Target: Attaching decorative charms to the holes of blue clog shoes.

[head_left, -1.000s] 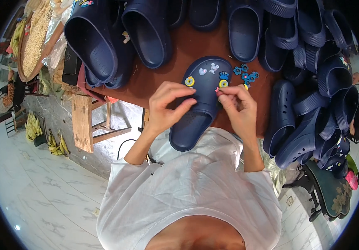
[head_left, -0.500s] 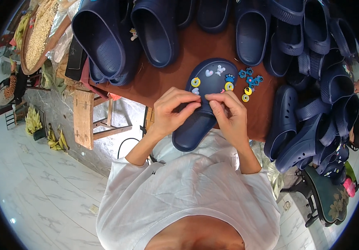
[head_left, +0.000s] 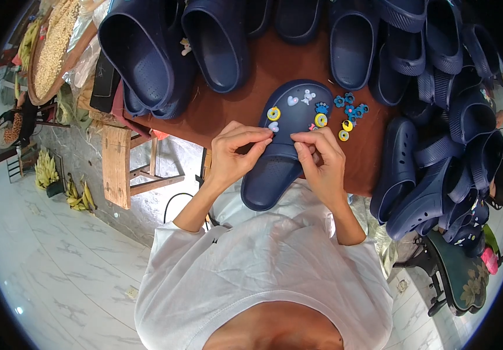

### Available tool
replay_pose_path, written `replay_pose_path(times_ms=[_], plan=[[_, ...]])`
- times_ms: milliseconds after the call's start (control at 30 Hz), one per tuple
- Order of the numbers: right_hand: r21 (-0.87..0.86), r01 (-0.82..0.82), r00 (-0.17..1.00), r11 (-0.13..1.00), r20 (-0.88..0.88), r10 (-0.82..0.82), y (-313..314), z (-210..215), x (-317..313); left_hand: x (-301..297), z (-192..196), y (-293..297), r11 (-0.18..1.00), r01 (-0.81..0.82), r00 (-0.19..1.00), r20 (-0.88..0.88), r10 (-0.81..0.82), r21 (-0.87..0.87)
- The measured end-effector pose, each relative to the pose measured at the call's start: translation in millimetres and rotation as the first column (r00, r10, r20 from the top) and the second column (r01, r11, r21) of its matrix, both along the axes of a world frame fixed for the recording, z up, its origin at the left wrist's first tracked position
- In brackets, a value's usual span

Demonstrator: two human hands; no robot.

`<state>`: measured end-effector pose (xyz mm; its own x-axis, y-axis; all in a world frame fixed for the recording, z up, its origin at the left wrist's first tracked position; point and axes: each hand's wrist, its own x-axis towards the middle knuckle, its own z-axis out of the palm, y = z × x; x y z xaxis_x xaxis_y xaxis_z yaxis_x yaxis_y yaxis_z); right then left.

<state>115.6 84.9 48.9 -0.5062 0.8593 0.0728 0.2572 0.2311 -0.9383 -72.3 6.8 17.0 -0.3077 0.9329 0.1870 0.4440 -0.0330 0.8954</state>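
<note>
A dark blue clog point(head_left: 274, 184) lies with its toe end away from me at the near edge of the brown cloth. Several charms sit on its upper: a lilac heart point(head_left: 273, 126), a yellow ring-shaped charm point(head_left: 273, 114) and a blue crab-like charm point(head_left: 321, 108) among them. My left hand point(head_left: 237, 149) is over the clog's left side, thumb and forefinger pinched beside the lower heart. Over the right side, my right hand point(head_left: 323, 153) pinches too, its fingertips close above the upper. Whatever either pinch holds is too small or hidden to make out.
Loose blue flower charms point(head_left: 350, 106) and yellow charms point(head_left: 345, 130) lie right of the clog on the brown cloth point(head_left: 231, 114). More blue clogs point(head_left: 216, 46) line the far side, with a heap of clogs point(head_left: 438, 157) at right. A wooden stool point(head_left: 117, 169) stands left.
My hands have drawn apart slightly, the left fingertips shifting left and the right ones a little to the right. More of the clog's upper shows between them.
</note>
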Motion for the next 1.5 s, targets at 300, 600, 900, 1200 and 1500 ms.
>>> replay_pose_path(times_ms=[300,600,900,1200,1500], plan=[[-0.006,0.008,1.0,1.0,0.001,-0.008,-1.6,-0.6,1.9,-6.0,-0.6,2.2,0.983,0.032,0.943,0.331,0.03,-0.18],[0.007,0.014,1.0,1.0,-0.019,-0.014,-1.0,-3.6,0.7,-6.7,5.9,2.2,0.979,0.103,0.937,0.348,-0.035,-0.178],[0.108,0.076,0.995,0.991,-0.066,-0.069,-10.1,-11.3,2.1,2.0,11.5,-2.5,0.997,0.081,0.987,-0.141,-0.082,-0.008],[0.201,0.139,0.988,0.97,-0.102,-0.12,-12.6,-25.9,-0.7,10.0,16.1,-11.2,0.99,0.142,0.954,-0.27,-0.131,0.021],[0.3,0.188,0.978,0.935,-0.141,-0.151,-14.9,-35.3,-4.9,23.5,13.3,-12.5,0.992,0.125,0.884,-0.451,-0.124,-0.028]])
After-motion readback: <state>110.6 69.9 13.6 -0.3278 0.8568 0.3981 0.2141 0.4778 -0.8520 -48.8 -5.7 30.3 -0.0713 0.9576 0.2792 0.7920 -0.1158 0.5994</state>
